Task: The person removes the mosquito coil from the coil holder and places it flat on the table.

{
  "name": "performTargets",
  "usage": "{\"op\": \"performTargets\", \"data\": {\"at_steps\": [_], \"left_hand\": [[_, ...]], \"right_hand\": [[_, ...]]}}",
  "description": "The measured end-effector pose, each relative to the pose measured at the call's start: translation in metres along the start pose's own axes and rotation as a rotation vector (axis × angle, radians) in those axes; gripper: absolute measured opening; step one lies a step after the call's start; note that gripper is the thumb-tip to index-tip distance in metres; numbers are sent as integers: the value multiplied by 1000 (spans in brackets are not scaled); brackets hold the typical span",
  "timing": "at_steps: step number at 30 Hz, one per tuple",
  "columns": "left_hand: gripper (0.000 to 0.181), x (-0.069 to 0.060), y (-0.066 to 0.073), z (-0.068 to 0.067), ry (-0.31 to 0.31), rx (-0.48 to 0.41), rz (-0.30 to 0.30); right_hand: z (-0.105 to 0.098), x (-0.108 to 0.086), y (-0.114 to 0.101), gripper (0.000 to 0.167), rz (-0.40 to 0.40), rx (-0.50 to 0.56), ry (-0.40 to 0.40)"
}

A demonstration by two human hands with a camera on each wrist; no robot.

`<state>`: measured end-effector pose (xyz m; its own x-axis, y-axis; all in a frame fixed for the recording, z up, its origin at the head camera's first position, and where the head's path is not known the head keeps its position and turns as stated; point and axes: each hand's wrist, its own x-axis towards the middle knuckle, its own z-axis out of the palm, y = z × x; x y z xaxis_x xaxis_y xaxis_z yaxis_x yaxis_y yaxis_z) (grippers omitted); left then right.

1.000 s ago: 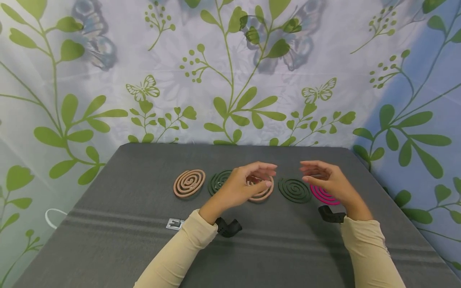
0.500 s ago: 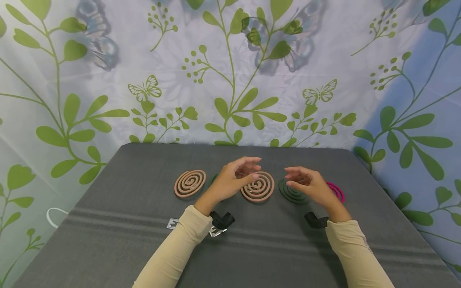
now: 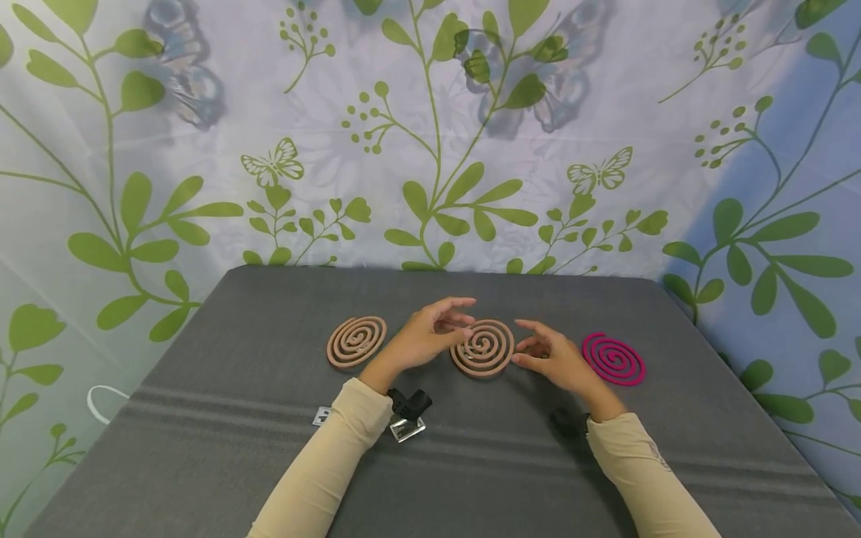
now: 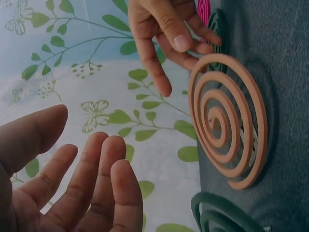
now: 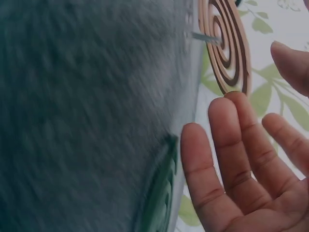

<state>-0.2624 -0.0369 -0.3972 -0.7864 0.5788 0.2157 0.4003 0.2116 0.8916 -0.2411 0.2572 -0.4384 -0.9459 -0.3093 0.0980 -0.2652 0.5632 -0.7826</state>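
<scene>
A tan mosquito coil (image 3: 483,344) lies on the grey table between both hands. My left hand (image 3: 430,335) hovers at its left side with loosely bent fingers and holds nothing. On the other side my right hand (image 3: 553,359) is held over the table, thumb and fingers apart, nothing between them. One dark green coil (image 5: 161,195) lies by the right hand in the right wrist view; the head view has it hidden behind that hand. Another dark green coil (image 4: 222,208) shows at the bottom of the left wrist view, also hidden in the head view.
A second tan coil (image 3: 356,341) lies to the left, a pink coil (image 3: 613,360) to the right. Two small metal coil stands, one (image 3: 407,429) near the left wrist and one (image 3: 321,415) partly behind the sleeve, lie nearer the front. A patterned curtain (image 3: 377,187) hangs behind the table.
Both hands have moved left, the right hand from over the pink coil to beside the middle tan coil. The pink coil is now uncovered; the green coils have become hidden. No coil has moved.
</scene>
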Motion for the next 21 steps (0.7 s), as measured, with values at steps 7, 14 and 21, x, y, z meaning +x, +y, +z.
{"op": "performTargets", "data": {"at_steps": [7, 14, 21], "left_hand": [[53, -1, -6, -10, -57, 57, -10], [53, -2, -9, -16, -84, 140, -39], [54, -1, -12, -21, -110, 164, -84]], "right_hand": [[11, 4, 1, 69, 23, 9, -29], [14, 6, 1, 68, 58, -1, -18], [15, 7, -2, 68, 64, -31, -16]]}}
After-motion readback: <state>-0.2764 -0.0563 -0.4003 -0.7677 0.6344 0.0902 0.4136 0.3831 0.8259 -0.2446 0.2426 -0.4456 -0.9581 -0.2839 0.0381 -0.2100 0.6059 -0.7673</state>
